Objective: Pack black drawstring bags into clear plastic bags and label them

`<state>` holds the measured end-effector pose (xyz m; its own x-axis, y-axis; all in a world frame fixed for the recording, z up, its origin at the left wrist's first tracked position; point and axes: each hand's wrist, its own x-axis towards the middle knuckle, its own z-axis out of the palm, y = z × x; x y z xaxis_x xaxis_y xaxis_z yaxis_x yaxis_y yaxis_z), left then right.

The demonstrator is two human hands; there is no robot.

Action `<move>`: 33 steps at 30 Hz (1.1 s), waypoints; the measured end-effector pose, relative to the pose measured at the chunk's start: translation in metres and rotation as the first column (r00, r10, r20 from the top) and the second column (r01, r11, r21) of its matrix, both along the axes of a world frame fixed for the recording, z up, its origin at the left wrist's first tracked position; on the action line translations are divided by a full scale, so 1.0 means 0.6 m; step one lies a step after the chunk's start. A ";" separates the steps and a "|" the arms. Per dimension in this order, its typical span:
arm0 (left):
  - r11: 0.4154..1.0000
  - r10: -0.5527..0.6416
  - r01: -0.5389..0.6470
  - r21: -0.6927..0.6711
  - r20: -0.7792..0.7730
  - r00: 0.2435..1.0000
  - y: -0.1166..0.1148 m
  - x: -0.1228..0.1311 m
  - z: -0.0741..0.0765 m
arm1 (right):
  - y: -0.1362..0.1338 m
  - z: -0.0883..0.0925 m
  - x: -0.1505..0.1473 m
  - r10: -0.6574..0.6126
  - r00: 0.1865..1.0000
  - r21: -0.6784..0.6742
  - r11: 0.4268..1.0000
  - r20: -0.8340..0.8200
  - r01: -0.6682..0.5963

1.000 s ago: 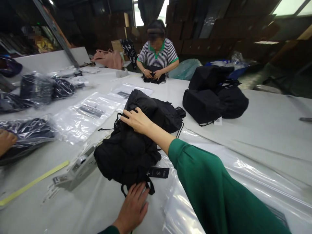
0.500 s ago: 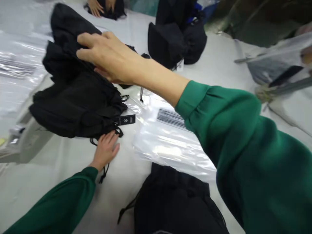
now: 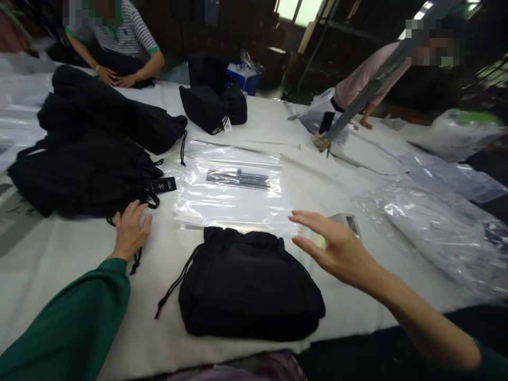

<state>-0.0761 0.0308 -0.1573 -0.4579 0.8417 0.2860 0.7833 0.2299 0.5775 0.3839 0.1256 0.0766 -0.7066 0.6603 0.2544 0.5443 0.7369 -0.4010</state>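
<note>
My left hand [image 3: 130, 229] lies flat and open on the white table [image 3: 59, 254], at the near edge of a pile of black drawstring bags [image 3: 85, 143] with a black hang tag [image 3: 162, 186]. My right hand [image 3: 333, 247] hovers open, fingers spread, above the table to the right of a folded black drawstring bag [image 3: 248, 288] that lies close to me. A small whitish object [image 3: 347, 221] sits just behind that hand. A clear plastic bag with a barcode label [image 3: 232, 193] lies flat between the pile and the near bag.
Two more black bags [image 3: 212, 103] stand at the table's far side. A person in a striped shirt [image 3: 119, 39] works at the far left, another in pink [image 3: 357, 87] at the far right. Crumpled clear plastic [image 3: 432, 233] covers the right side.
My right hand has left the pile of black bags and swung right, over the table beside the near bag. My view has turned right. The left hand stays by the pile.
</note>
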 end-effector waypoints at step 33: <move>0.585 -0.697 0.769 -0.260 0.324 0.640 0.091 0.419 0.082 | 0.022 -0.247 -0.038 -0.112 0.994 -0.374 0.922 -0.004 0.102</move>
<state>0.1754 0.0853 -0.1084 0.3517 0.9300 -0.1071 0.6732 -0.1718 0.7192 0.3612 0.1386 -0.0718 -0.6231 0.7821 -0.0080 0.5980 0.4698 -0.6494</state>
